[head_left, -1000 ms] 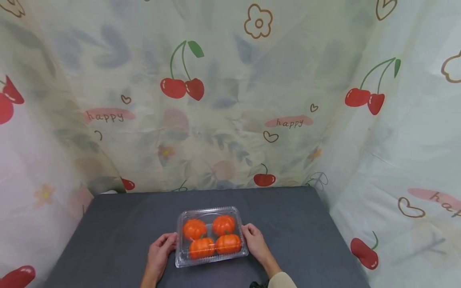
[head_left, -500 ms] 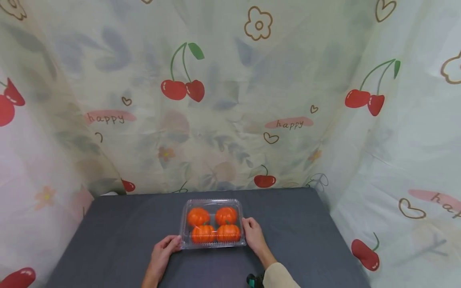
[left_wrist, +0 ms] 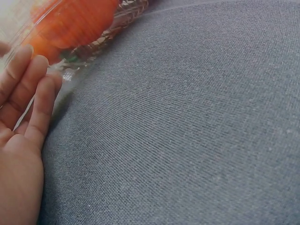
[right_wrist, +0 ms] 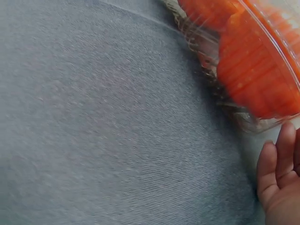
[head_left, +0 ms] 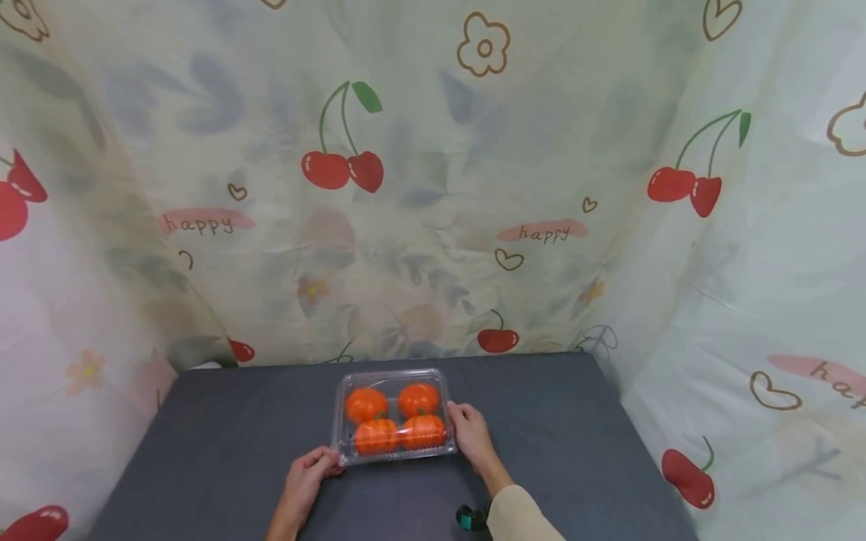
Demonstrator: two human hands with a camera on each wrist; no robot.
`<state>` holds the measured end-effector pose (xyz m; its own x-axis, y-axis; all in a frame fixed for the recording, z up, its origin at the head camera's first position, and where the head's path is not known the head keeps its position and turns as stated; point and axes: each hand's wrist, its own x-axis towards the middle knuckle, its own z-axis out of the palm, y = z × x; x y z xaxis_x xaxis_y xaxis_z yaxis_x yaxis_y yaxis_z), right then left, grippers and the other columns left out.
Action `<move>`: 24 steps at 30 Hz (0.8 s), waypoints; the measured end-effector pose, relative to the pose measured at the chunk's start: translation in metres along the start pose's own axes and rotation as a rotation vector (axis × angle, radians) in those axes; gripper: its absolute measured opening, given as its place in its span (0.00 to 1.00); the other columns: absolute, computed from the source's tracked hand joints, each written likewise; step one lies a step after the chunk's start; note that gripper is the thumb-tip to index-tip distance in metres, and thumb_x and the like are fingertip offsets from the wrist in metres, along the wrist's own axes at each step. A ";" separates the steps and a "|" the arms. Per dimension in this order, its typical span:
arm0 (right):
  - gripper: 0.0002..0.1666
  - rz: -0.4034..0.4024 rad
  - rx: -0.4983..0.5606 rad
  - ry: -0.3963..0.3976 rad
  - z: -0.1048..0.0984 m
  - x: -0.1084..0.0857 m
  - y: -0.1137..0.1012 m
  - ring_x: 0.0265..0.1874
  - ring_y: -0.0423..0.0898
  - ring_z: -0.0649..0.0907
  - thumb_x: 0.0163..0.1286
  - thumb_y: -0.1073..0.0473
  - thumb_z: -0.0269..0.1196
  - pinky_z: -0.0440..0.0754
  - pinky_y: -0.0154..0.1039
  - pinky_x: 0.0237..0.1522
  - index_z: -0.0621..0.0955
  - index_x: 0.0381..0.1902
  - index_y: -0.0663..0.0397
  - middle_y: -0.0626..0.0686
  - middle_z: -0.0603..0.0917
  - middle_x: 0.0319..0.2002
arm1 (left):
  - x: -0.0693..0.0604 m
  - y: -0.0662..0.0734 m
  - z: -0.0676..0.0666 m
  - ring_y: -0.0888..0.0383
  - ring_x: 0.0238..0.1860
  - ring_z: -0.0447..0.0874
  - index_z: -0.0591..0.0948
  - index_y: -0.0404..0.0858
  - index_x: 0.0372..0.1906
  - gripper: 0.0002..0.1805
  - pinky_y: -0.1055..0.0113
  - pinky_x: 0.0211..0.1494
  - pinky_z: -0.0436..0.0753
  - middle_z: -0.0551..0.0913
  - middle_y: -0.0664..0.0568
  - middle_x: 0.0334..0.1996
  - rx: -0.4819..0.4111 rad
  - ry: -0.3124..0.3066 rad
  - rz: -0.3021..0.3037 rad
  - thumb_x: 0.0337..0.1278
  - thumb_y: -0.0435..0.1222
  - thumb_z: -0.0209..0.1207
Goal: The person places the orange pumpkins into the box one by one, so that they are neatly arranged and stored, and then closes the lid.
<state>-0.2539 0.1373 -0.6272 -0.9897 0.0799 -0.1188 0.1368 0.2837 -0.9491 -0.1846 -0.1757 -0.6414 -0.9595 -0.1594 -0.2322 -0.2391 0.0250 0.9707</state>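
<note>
A clear plastic clamshell container (head_left: 392,456) sits on the dark table, slightly turned, with several orange pumpkins (head_left: 423,432) inside. My left hand (head_left: 304,481) holds its near left corner; in the left wrist view, the fingers (left_wrist: 37,101) lie along the corner and a bit of thumb shows at the left edge. On the other side, my right hand (head_left: 473,439) holds the right rim. Fingertips (right_wrist: 268,150) meet the lower edge of the container in the right wrist view, where the right thumb is out of sight. An orange pumpkin (right_wrist: 253,70) shows through the plastic there.
Grey cloth covers the table (head_left: 555,436). Patterned curtains (head_left: 419,225) with cherries and "happy" lettering enclose the back and both sides. A small black and teal object (head_left: 467,518) shows beside the right sleeve (head_left: 521,515).
The container has moved away from me with both hands, then slightly left, turning a little. My left hand has come to its near left corner. The right hand has followed along the right side.
</note>
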 end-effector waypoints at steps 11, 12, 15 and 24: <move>0.26 0.052 0.323 -0.056 0.000 -0.033 0.016 0.19 0.40 0.76 0.82 0.46 0.50 0.81 0.32 0.18 0.74 0.35 0.64 0.48 0.75 0.23 | 0.003 0.000 -0.002 0.62 0.30 0.87 0.86 0.29 0.35 0.09 0.76 0.42 0.85 0.88 0.55 0.26 0.011 0.023 -0.004 0.64 0.34 0.61; 0.24 0.033 0.334 -0.085 0.000 -0.037 0.019 0.18 0.40 0.76 0.81 0.49 0.51 0.81 0.32 0.17 0.73 0.34 0.66 0.48 0.74 0.21 | 0.004 0.000 -0.002 0.63 0.31 0.87 0.86 0.30 0.35 0.09 0.76 0.42 0.85 0.88 0.55 0.26 0.016 0.026 -0.002 0.64 0.33 0.61; 0.18 -0.055 0.341 -0.145 -0.001 -0.045 0.026 0.17 0.40 0.77 0.78 0.60 0.51 0.81 0.32 0.16 0.73 0.34 0.75 0.49 0.74 0.20 | 0.006 0.000 -0.003 0.63 0.30 0.87 0.85 0.30 0.35 0.09 0.76 0.41 0.84 0.87 0.55 0.26 0.022 0.033 0.005 0.64 0.33 0.60; 0.14 -0.092 0.302 -0.169 -0.002 -0.050 0.033 0.18 0.40 0.79 0.74 0.65 0.56 0.84 0.34 0.19 0.76 0.37 0.77 0.50 0.77 0.22 | 0.001 -0.001 -0.002 0.65 0.32 0.87 0.86 0.31 0.37 0.11 0.79 0.43 0.82 0.88 0.57 0.27 0.023 0.022 -0.012 0.65 0.37 0.63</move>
<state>-0.2000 0.1447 -0.6515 -0.9937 -0.0993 -0.0511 0.0528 -0.0151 -0.9985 -0.1851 -0.1775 -0.6430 -0.9531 -0.1813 -0.2422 -0.2542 0.0459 0.9661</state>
